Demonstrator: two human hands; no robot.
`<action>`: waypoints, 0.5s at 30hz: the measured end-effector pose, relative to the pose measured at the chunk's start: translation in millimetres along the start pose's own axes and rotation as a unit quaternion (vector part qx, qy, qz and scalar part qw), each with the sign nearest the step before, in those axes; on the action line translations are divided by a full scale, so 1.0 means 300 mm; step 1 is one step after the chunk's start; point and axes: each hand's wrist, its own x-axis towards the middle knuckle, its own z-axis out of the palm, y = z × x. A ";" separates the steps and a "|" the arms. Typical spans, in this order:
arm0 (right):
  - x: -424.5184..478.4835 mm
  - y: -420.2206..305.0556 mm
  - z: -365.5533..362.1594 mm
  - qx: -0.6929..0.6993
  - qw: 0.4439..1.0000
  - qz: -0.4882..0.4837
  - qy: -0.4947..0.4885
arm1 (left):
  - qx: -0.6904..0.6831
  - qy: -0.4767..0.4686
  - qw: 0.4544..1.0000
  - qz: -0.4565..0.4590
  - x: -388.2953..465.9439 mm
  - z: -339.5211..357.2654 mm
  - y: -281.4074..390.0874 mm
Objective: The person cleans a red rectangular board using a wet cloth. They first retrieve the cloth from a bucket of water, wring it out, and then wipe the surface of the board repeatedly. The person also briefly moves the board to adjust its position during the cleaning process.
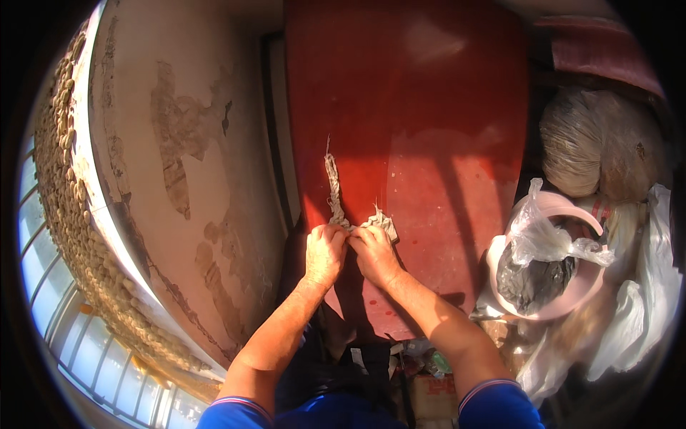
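Note:
My left hand point(324, 254) and my right hand point(378, 257) meet above the near half of a red, smooth-topped table point(439, 204). Both sets of fingers pinch a crumpled beige strip of cloth point(333, 185) with frayed threads. One twisted length stretches away past my left hand. A wider bunched part point(385, 220) of the same colour shows beyond my right knuckles; my fingers hide how the two parts join. Sunlight falls on my hands, the cloth and the near part of the tabletop.
A wall with peeling plaster point(187, 123) stands at left, beside a ledge covered in what look like unshelled peanuts point(102, 246). At right, a pink bucket point(576, 305) holds a black plastic bag point(536, 284) and a clear one point(541, 241). Stuffed bags point(573, 145) lie behind it.

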 end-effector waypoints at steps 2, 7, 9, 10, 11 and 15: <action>-0.161 -0.030 -0.022 0.017 0.998 -0.008 -0.062 | 0.042 -0.071 0.996 0.032 -0.169 0.041 0.018; -0.207 0.030 -0.070 -0.046 0.989 -0.080 -0.116 | 0.049 -0.173 0.980 0.081 -0.127 0.024 0.000; -0.077 0.087 -0.121 -0.134 0.979 -0.121 -0.099 | 0.033 -0.098 0.988 0.116 0.027 0.018 -0.012; 0.017 0.119 -0.158 -0.133 0.981 -0.096 -0.106 | 0.039 -0.050 0.990 0.130 0.129 0.018 -0.010; 0.123 0.146 -0.208 -0.159 0.979 -0.116 -0.062 | 0.044 -0.003 0.989 0.143 0.245 0.016 -0.002; 0.545 0.270 -0.417 -0.265 0.956 -0.099 0.077 | 0.045 0.109 0.985 0.128 0.758 -0.009 0.047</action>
